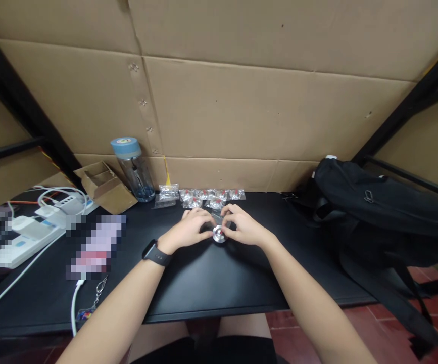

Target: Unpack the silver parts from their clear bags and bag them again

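Note:
My left hand [190,228] and my right hand [241,226] meet over the middle of the black table [211,283]. Between their curled fingers sits a small round silver metal part [219,234], pinched from both sides and resting just above or on the table top. A black watch [156,253] is on my left wrist. Just behind my hands lie several small clear plastic bags [209,196] with silver and red parts inside, in a row by the cardboard wall.
A clear bottle with a blue lid [132,169] and an open cardboard box [105,186] stand at the back left. White power strips and chargers [33,227] with cables lie at the left. A black backpack [381,212] fills the right side. Keys [90,308] hang near the front edge.

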Demonstrator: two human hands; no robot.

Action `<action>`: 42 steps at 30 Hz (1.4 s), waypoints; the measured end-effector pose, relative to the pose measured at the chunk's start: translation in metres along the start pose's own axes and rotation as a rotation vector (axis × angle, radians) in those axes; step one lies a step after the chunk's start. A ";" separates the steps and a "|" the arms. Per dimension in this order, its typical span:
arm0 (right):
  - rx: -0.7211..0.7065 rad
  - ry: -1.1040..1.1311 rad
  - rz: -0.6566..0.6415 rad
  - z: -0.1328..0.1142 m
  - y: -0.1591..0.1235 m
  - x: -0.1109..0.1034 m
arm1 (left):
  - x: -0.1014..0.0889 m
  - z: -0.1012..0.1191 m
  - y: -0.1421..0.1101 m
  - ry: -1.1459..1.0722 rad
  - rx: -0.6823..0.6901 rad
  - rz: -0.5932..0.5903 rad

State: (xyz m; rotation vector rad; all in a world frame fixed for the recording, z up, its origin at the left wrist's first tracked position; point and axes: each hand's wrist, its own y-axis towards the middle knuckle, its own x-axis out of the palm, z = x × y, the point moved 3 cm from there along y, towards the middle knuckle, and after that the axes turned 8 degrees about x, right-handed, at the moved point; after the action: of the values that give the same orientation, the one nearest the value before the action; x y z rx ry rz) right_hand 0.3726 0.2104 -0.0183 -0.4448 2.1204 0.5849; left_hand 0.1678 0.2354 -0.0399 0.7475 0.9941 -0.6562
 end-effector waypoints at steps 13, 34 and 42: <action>0.215 -0.114 0.166 0.040 -0.006 -0.040 | -0.004 -0.038 -0.015 0.151 -0.135 -0.038; 0.221 0.046 0.466 0.057 -0.005 -0.047 | -0.013 -0.006 -0.001 -0.007 -0.190 0.298; 0.033 0.329 0.387 0.000 0.007 0.001 | -0.007 0.005 0.008 -0.191 -0.206 0.461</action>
State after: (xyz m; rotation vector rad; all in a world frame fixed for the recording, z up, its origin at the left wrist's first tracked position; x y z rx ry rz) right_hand 0.3683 0.2155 -0.0175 -0.1121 2.5527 0.7321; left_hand 0.1734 0.2367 -0.0297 0.6857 0.6688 -0.2145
